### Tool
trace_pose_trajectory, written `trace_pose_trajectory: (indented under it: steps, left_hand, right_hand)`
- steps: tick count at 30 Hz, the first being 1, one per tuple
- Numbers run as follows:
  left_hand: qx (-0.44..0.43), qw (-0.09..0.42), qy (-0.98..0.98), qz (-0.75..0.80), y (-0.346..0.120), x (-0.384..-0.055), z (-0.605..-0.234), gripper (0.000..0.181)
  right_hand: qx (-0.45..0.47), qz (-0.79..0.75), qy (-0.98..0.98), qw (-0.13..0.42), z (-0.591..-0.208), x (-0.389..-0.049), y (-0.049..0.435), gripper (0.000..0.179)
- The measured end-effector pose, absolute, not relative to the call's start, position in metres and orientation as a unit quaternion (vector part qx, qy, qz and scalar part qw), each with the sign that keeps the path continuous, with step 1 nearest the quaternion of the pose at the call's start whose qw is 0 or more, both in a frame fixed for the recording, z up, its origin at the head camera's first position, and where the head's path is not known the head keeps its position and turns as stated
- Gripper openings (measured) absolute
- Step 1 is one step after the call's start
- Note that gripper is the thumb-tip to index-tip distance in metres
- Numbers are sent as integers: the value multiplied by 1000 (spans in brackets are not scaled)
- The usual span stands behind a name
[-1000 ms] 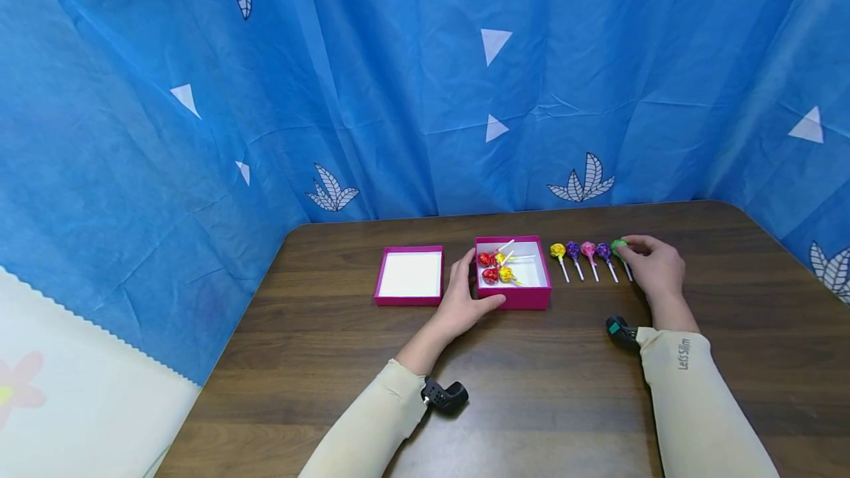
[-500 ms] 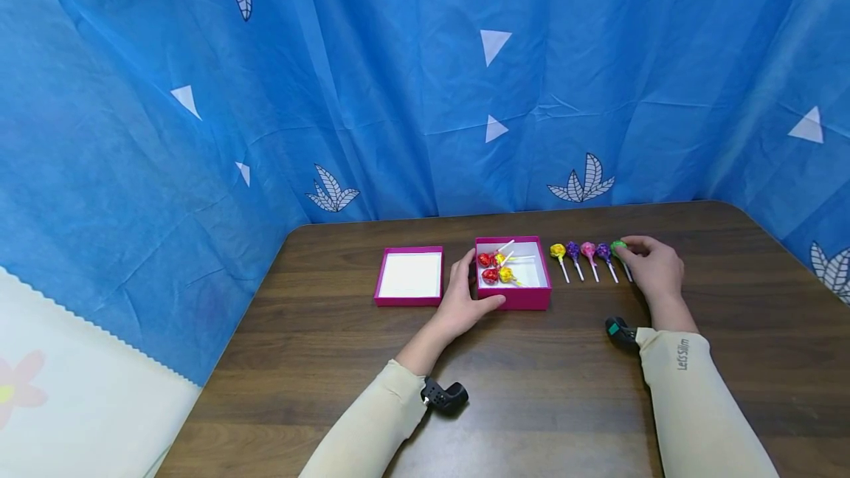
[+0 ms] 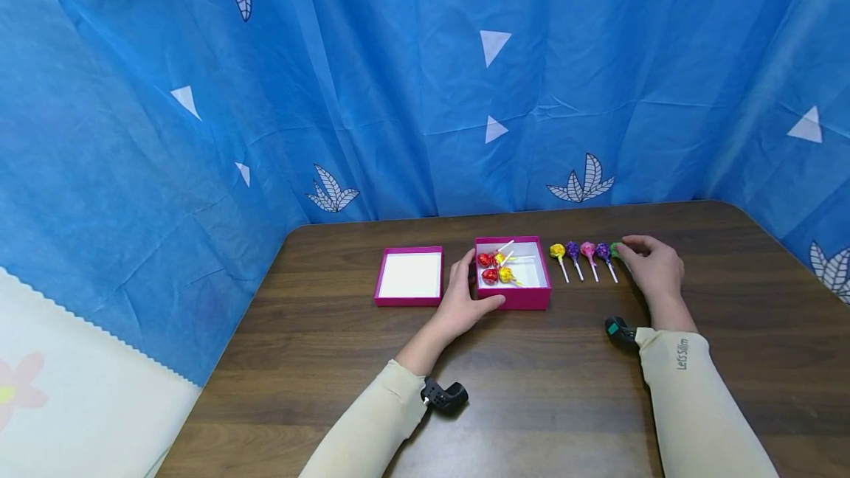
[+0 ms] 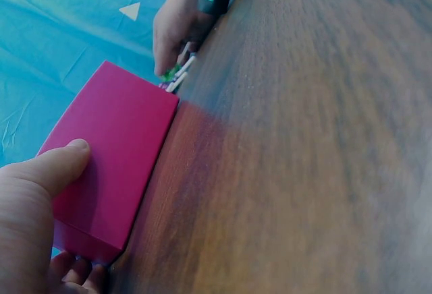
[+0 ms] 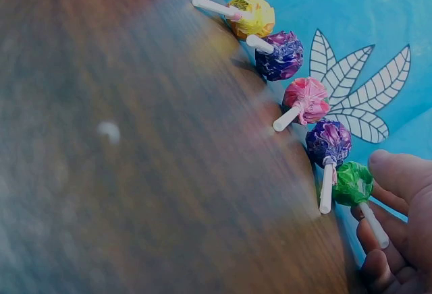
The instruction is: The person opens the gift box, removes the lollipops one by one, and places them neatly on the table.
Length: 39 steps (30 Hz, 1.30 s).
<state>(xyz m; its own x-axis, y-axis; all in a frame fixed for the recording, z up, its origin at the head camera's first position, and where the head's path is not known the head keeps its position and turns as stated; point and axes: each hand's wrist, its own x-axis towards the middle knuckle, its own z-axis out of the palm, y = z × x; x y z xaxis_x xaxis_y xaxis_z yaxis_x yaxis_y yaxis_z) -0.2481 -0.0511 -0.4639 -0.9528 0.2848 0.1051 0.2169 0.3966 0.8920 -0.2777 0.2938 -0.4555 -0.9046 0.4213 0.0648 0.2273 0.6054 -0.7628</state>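
My left hand (image 3: 460,307) holds the magenta box (image 3: 524,299) at its near left corner. In the left wrist view the thumb lies flat on the box's front face and the other fingers are around its side. Red lollipops (image 3: 489,276) and yellow lollipops (image 3: 508,274) lie inside the box, sticks crossing. At the right end of a row, my right hand (image 3: 656,268) pinches a green lollipop (image 5: 352,183) by its wrapped head, mostly covered by the hand in the head view. Its white stick points toward the palm in the right wrist view. A purple lollipop (image 5: 329,143) is right beside it.
Left of the box sits its magenta-rimmed lid (image 3: 410,276), white inside facing up. A yellow (image 3: 557,251), another purple (image 3: 574,250) and a pink lollipop (image 3: 588,250) continue the row on the wooden table (image 3: 531,389). A blue curtain (image 3: 412,94) hangs behind.
The green lollipop has shifted under my right fingers; its stick, visible earlier in the head view, is now hidden behind the hand. My left hand and the box stay put.
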Motion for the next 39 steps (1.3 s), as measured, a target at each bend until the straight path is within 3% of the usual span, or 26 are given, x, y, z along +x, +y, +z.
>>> trace_pose_trajectory:
  steps: [11,26,39]
  left_hand:
    - [149,33,836,528,-51,-248,-464,97]
    - [149,32,839,522,-51,-248,-464,98]
    - [150,30,837,526,-51,-246,-463,98]
  right_hand:
    - [-204,431,-870,128,-451,-276,292,56]
    - [-246,485,-812,212,-427,-275,280,52]
    - [-155,482,-813,286,-394,-270,259,44]
